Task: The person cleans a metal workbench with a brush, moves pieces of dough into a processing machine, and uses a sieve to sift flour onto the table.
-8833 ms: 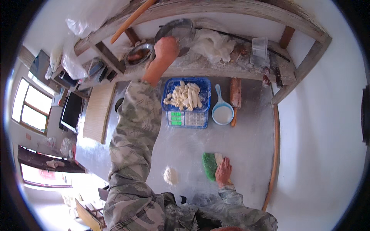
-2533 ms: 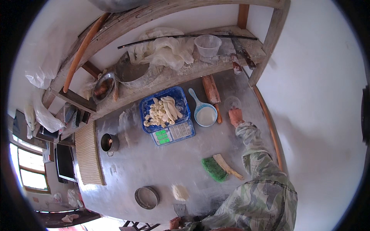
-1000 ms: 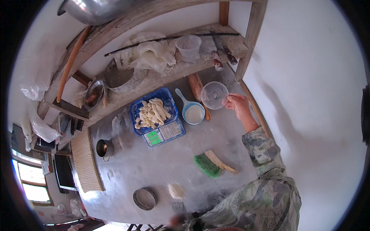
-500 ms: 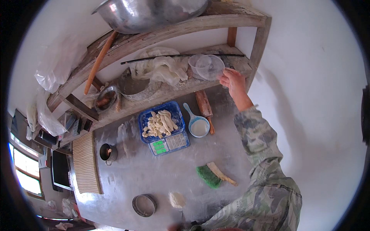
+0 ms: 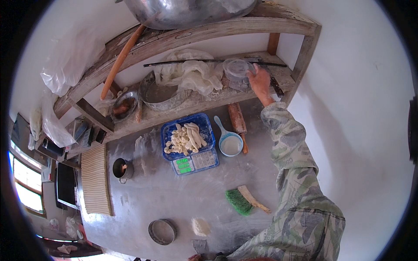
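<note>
My right hand reaches up to the lower shelf at the back right, its fingers closed at the rim of a clear plastic bowl. The bowl appears to sit in or on another clear bowl there; where one ends is hard to tell. Beside the hand, a dark flat tool lies on the shelf. Only a sliver of my left hand shows at the lower edge; its fingers are hidden. Near it are a small grey flat piece and a heap of white flour.
A blue tray of dough pieces sits on a scale. Around it are a blue ladle, a rolling pin, a green brush, a metal ring and a metal cup. A large steel basin stands above.
My right hand has brought the clear bowl left and down onto the other one on the shelf. The dark flat tool and the grey piece show more plainly. The view has shifted slightly.
</note>
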A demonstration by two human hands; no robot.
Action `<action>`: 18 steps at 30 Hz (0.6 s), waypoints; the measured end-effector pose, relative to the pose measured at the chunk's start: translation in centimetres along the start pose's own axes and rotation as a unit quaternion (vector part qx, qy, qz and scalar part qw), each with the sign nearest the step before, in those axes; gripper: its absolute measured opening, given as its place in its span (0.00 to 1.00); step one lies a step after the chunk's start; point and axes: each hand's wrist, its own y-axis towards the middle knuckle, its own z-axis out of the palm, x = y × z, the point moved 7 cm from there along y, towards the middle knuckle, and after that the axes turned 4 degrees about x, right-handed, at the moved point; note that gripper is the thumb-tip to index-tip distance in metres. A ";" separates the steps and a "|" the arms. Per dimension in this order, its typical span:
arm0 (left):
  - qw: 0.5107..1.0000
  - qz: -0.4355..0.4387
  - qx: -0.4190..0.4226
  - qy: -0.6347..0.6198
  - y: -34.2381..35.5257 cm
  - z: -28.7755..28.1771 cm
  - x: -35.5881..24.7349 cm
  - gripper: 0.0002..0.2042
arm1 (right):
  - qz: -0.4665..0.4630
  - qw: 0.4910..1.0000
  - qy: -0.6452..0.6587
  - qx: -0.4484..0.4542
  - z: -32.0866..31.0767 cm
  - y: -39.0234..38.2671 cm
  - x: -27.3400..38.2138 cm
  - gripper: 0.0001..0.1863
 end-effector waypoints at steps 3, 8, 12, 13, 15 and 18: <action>1.000 0.000 0.004 0.001 0.5 0.1 -0.6 0.11 | 0.002 1.000 0.019 0.023 0.9 0.0 0.4 0.24; 1.000 0.003 0.006 0.001 1.0 0.2 -1.6 0.11 | 0.036 0.996 0.062 0.056 1.3 1.2 0.8 0.28; 1.000 -0.007 0.001 -0.007 1.2 -0.2 -1.3 0.11 | -0.059 0.988 -0.115 0.085 0.6 0.5 5.5 0.34; 1.000 -0.007 0.002 -0.007 1.3 -0.2 -1.3 0.11 | -0.075 0.983 -0.140 0.087 1.1 0.3 5.7 0.35; 1.000 -0.007 0.004 -0.003 1.9 -0.3 -1.9 0.11 | -0.105 0.973 -0.189 0.086 1.8 0.1 6.1 0.37; 1.000 -0.008 -0.002 -0.005 1.7 -0.5 -2.0 0.11 | -0.095 0.974 -0.181 0.099 3.8 0.3 7.3 0.36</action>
